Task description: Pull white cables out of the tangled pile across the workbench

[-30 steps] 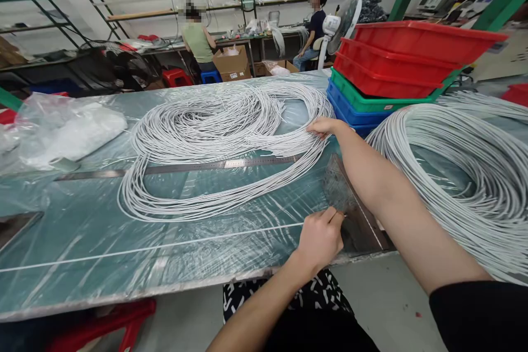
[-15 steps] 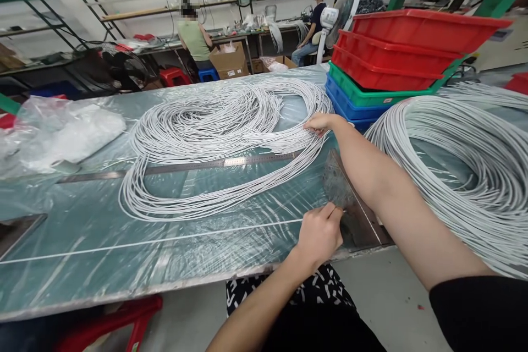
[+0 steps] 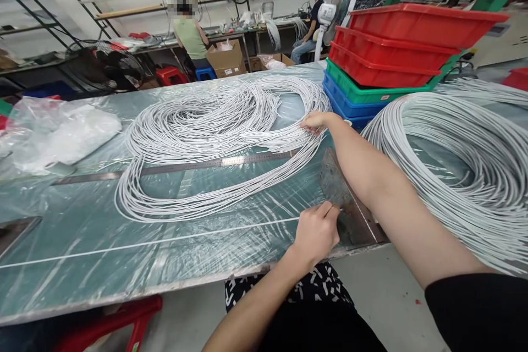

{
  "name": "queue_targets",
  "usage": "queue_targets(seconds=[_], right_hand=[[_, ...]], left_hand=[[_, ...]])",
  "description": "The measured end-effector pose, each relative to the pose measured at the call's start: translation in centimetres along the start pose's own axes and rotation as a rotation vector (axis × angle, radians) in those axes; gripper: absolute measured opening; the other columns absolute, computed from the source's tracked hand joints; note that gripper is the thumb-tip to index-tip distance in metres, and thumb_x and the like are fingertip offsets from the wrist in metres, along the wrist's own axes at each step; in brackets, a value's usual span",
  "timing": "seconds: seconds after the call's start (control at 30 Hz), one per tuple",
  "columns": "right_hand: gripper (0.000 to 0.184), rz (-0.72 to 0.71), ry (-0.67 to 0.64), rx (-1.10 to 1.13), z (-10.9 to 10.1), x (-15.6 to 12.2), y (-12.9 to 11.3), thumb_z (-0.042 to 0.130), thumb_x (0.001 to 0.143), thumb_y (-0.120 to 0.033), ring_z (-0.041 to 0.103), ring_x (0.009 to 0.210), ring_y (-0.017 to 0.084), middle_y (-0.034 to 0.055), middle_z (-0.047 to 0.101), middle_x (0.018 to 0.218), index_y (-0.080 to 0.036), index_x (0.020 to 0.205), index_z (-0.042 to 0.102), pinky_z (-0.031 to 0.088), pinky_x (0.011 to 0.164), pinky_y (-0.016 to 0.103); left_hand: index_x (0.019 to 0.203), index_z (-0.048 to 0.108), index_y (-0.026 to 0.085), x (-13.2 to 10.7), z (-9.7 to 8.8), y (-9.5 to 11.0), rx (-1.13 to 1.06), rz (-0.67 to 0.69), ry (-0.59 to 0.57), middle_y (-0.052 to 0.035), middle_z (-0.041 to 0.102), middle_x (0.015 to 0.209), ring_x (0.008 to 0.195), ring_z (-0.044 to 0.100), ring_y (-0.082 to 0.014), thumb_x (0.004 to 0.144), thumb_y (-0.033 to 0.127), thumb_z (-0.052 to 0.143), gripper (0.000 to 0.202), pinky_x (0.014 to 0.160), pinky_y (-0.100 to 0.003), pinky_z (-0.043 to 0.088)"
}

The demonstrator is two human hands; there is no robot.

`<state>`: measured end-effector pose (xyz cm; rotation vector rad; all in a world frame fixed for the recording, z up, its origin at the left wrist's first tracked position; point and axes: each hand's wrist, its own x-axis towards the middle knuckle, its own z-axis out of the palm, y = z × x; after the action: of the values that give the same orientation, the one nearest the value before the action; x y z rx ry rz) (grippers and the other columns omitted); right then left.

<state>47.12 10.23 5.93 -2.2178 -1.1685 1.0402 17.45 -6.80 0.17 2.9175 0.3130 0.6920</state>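
My left hand [image 3: 317, 231] is closed on the end of a single white cable [image 3: 185, 235], which runs nearly straight leftward across the table to the frame's edge. Beside that hand lies a dark metal plate [image 3: 350, 214] at the table's front edge. Farther out, my right hand [image 3: 314, 122] has its fingers pinched on the near ends of white cables in a loose coiled bundle [image 3: 181, 121]. How many it holds I cannot tell. A looped strand of the bundle [image 3: 185, 204] curves toward me over the table, past a steel ruler [image 3: 193, 165].
Stacked red, green and blue trays [image 3: 396, 60] stand at the back right. A big coil of white cable [image 3: 445, 176] lies right of my arm. Plastic bags [image 3: 66, 132] rest at the left, with another metal plate [image 3: 16, 231] nearer. Two people sit beyond the table.
The view has shifted slightly. Both hands keep their places on the cables, with hardly any visible movement.
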Motion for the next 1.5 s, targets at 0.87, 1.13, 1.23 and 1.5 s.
queue_targets(seconds=[0.87,1.13,1.23,1.5], right_hand=[[0.021,0.024,-0.037,0.016,0.07,0.22,0.16,0.068,0.09,-0.032,0.052,0.052,0.01,0.0014,0.057,0.071,-0.013,0.095,0.061,0.055,0.063,0.028],[0.021,0.034,-0.052,0.045,0.22,0.14,0.2,0.071,0.087,-0.032,0.052,0.051,0.01,0.0006,0.058,0.072,-0.015,0.091,0.059,0.055,0.061,0.028],[0.013,0.043,-0.057,0.045,0.2,-0.15,-0.01,0.065,0.092,-0.027,0.051,0.05,0.01,-0.0007,0.057,0.072,-0.016,0.095,0.059,0.054,0.06,0.027],[0.014,0.036,-0.082,-0.007,0.39,0.26,-0.34,0.063,0.092,-0.027,0.052,0.051,0.01,0.0001,0.056,0.07,-0.014,0.09,0.058,0.052,0.057,0.024]], left_hand=[[0.079,0.055,0.017,-0.05,0.15,0.19,-0.01,0.005,0.1,-0.0005,0.051,0.072,0.056,0.049,-0.0138,0.079,0.002,0.045,0.018,0.051,-0.028,0.037],[0.081,0.056,0.016,-0.25,0.52,0.27,-0.021,0.006,0.109,-0.0002,0.05,0.071,0.056,0.049,-0.0136,0.079,0.002,0.046,0.017,0.05,-0.027,0.037],[0.08,0.056,0.016,-0.17,0.46,0.23,-0.034,-0.005,0.107,-0.0003,0.05,0.071,0.056,0.048,-0.0135,0.079,0.001,0.045,0.019,0.05,-0.028,0.038],[0.083,0.057,0.015,-0.35,0.22,0.22,-0.057,-0.019,0.062,-0.0009,0.052,0.072,0.058,0.051,-0.0142,0.084,0.003,0.044,0.017,0.05,-0.028,0.039]])
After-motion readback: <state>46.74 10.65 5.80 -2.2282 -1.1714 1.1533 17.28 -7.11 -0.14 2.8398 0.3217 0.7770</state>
